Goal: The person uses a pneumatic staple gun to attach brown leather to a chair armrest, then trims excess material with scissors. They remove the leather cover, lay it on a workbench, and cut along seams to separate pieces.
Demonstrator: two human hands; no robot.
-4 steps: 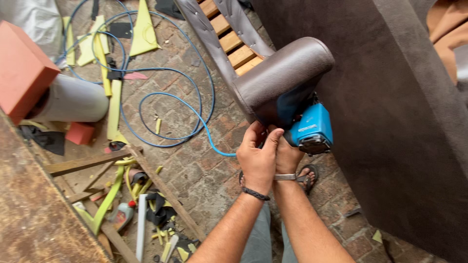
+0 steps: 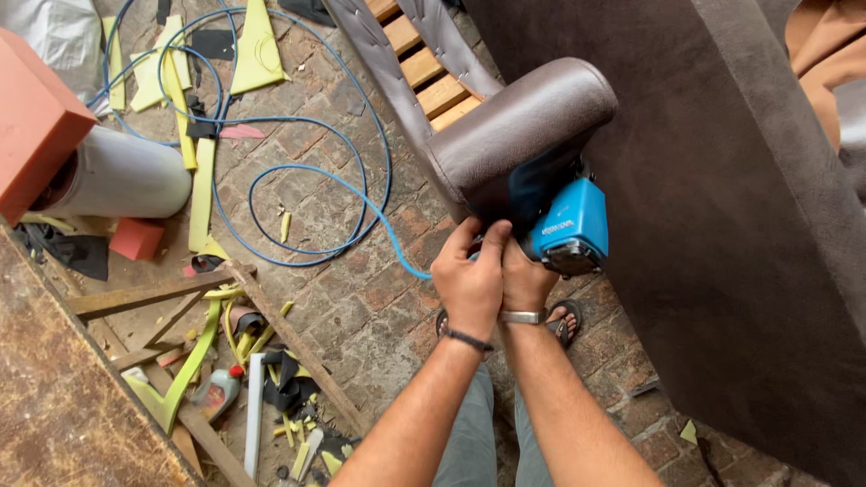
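Note:
My right hand (image 2: 528, 275) grips the handle of a blue pneumatic staple gun (image 2: 568, 225) pressed under a rounded brown upholstered sofa arm (image 2: 519, 126). My left hand (image 2: 469, 275) sits beside it, fingers pinching the brown covering at the arm's lower edge. A blue air hose (image 2: 298, 171) runs from the gun and coils over the brick floor. The gun's nose is hidden under the arm.
A large brown sofa panel (image 2: 740, 225) fills the right. Wooden slats (image 2: 424, 68) show behind the arm. Yellow foam scraps (image 2: 257, 41), an orange foam block (image 2: 36, 117), a grey roll (image 2: 122, 176), wood strips (image 2: 289, 343) and a small bottle (image 2: 216, 392) litter the floor. My sandalled foot (image 2: 564, 320) stands below.

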